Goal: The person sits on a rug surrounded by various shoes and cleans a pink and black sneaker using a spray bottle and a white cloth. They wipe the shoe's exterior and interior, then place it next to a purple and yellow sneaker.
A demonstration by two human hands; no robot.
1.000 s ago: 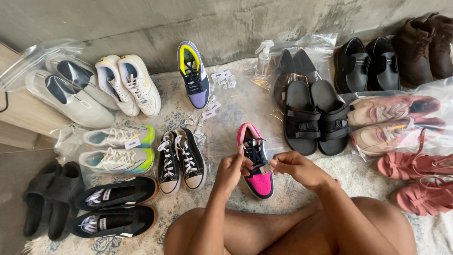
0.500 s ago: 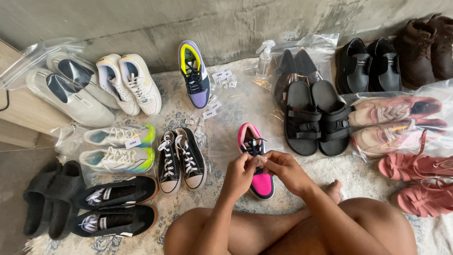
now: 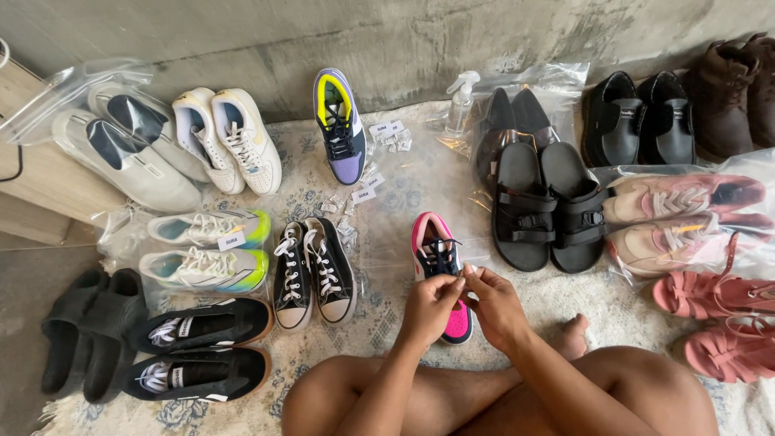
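A pink and black sneaker (image 3: 437, 251) with dark laces lies on the patterned rug (image 3: 404, 194) straight in front of me. My left hand (image 3: 430, 308) and my right hand (image 3: 494, 304) meet over its near half, fingertips pinched together on the laces. The hands cover the shoe's heel end; its pink toe part shows between the wrists. My bare legs are crossed below the hands.
Shoes ring the rug: black low-tops (image 3: 313, 271), green-soled trainers in a bag (image 3: 206, 250), black sneakers (image 3: 202, 347), white sneakers (image 3: 228, 139), a purple-yellow sneaker (image 3: 340, 123), black sandals (image 3: 549, 206), pink shoes (image 3: 686, 214), a spray bottle (image 3: 460, 101), small paper tags (image 3: 387, 133).
My hands have drawn slightly closer to me along the pink sneaker, both still pinching its laces. The sneaker has stayed in place.
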